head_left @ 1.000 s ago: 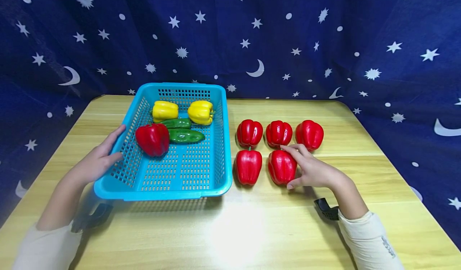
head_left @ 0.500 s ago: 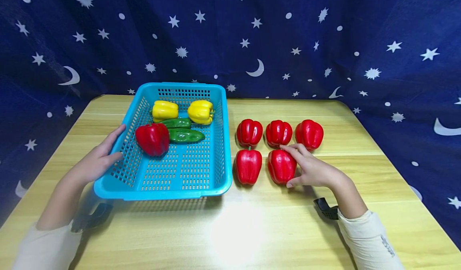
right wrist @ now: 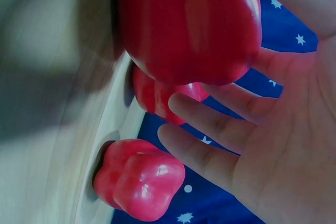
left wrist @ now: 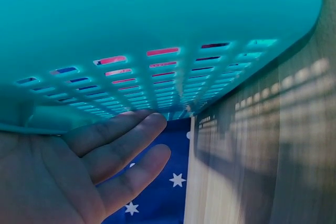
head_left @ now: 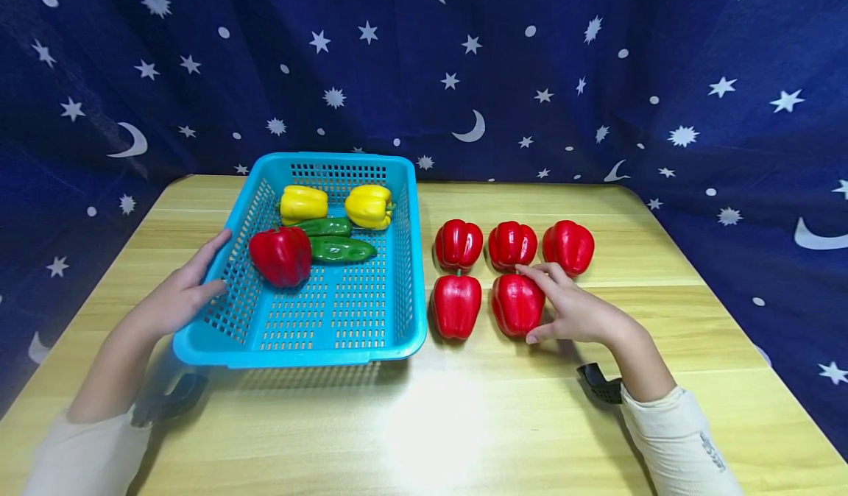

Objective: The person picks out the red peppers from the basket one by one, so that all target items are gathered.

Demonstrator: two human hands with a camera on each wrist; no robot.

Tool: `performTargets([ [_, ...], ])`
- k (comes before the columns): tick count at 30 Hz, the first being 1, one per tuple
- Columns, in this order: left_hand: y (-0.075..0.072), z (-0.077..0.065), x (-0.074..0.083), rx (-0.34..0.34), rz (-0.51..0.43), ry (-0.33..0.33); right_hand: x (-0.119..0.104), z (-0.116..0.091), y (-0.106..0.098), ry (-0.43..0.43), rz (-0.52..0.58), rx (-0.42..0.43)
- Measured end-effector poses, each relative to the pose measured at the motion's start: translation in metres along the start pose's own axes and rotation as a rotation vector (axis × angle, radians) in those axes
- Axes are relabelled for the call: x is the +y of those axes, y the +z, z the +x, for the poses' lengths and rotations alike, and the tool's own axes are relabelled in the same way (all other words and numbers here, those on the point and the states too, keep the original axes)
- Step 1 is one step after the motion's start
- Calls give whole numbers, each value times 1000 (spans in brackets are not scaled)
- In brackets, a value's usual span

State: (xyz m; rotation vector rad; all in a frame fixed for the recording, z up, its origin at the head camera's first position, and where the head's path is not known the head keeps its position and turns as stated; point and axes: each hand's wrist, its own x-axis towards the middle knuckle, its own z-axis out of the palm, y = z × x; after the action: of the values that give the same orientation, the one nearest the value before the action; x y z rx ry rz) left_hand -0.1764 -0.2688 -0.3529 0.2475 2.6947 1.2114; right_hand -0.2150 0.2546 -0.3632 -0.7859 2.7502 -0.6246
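At the left, a blue plastic basket (head_left: pixel 298 358) stands on the table. My left hand (head_left: pixel 175 297) holds its left rim, thumb over the edge; in the left wrist view the other fingers (left wrist: pixel 126 145) stretch below the rim, outside the slotted wall. My right hand (head_left: pixel 573 308) is around a red bell pepper (head_left: pixel 517 305), thumb at its near side and forefinger at its far side. In the right wrist view the lower fingers (right wrist: pixel 210 121) extend loosely, apart from that pepper. Another red bell pepper (head_left: pixel 457 305) sits just left of it.
In the basket lie a red bell pepper (head_left: pixel 281 257), two yellow bell peppers (head_left: pixel 303 204) and two green peppers (head_left: pixel 343 249). Behind my right hand, three red bell peppers (head_left: pixel 513 246) form a row. A dark blue star-patterned cloth (head_left: pixel 530 76) hangs behind the wooden table (head_left: pixel 318 437).
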Motion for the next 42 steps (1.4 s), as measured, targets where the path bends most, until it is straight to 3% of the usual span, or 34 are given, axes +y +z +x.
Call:
performTargets([
  [27,-1,0,-3,6,-30,15,-1,-1,-9,10,40,-11],
  [42,0,1,-3,9,-32,23,-30,25,-33,-19,5,-5],
])
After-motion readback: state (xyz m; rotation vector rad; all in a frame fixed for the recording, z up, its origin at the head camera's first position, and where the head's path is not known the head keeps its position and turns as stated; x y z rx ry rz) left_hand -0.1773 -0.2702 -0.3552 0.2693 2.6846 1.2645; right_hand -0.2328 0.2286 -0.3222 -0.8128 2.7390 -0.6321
